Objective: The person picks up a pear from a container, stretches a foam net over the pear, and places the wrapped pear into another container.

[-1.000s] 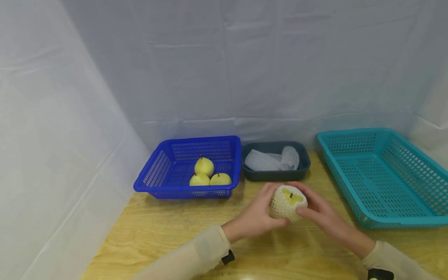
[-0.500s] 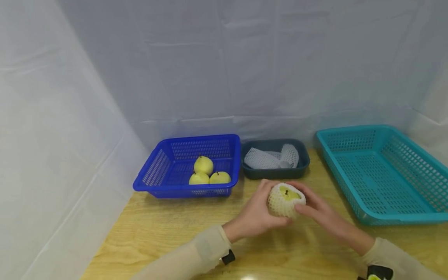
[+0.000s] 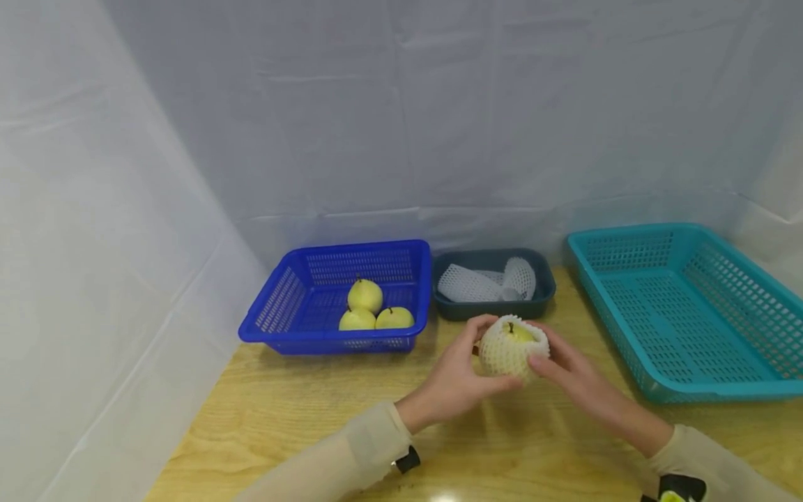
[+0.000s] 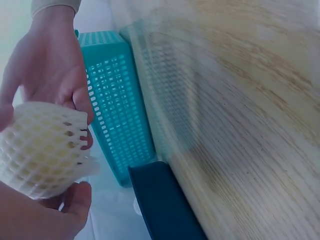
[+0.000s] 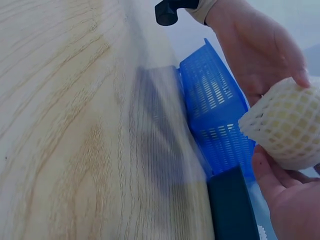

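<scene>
A pale yellow pear [image 3: 517, 332] is wrapped in a white foam net sleeve [image 3: 505, 357], held above the wooden table between both hands. Its stem and top show through the sleeve's open end in the head view. The left hand [image 3: 453, 382] grips the wrapped pear from the left, thumb along the near side. From the right, the right hand [image 3: 580, 380] holds it, its thumb on the sleeve close to the opening. In the left wrist view the net [image 4: 42, 150] covers most of the fruit, and its loose end sticks out past the pear's underside.
A blue basket [image 3: 276, 336] with three pears [image 3: 365, 298] stands at the back left. Beside it, a dark tray [image 3: 495, 312] contains more foam nets [image 3: 470, 284]. A teal basket [image 3: 677, 307] stands on the right. White sheeting [image 3: 401, 125] hangs behind.
The pear has tilted within the hands, its stem end now facing farther up and away. The sleeve's rim stands higher around the top. Both hands keep their hold.
</scene>
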The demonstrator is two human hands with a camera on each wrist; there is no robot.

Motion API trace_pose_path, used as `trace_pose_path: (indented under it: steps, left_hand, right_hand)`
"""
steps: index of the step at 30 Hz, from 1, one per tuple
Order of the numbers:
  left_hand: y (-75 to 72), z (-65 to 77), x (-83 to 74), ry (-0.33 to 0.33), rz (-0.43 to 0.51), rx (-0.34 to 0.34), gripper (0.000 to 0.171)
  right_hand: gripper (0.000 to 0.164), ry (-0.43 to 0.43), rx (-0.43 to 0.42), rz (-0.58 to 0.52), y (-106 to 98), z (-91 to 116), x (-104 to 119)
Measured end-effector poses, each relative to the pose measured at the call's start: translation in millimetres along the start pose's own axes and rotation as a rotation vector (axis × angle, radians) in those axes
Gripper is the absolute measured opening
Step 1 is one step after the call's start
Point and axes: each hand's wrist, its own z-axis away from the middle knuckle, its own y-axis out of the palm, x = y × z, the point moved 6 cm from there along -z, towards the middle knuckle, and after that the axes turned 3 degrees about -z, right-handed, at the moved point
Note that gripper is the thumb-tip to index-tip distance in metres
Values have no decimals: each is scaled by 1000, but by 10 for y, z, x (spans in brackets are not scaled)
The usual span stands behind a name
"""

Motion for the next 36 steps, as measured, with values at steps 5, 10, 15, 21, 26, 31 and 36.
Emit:
trace_pose_path:
  steps: [5,10,15,21,26,31,36]
  left_hand:
    - [-1,15,-12,-44,-77,-23,78]
    - [23,14,-18,-69,-198,-34,85]
    - [50,-17,-6,-72,-217,-62,90]
    - [30,-41,76,-129,-7,-78,84]
    - [18,-62,114,-156,216,-38,74]
    - [31,-64,142,-194,360,-4,64]
    - [48,-69,120,-188,420,21,59]
  right_hand:
    - [57,60,-42,0,-8,-12,-24]
    - [56,76,-55,-2,9,-23,-37]
    - [54,52,-42,-6,50,-30,-55]
    - [53,61,-17,-49,39,-35,-72]
    - [49,62,-31,4,-37,-36,-26]
    - [50,67,-5,-2,-52,-37,9]
    - [54,94,35,-38,-16,-52,1]
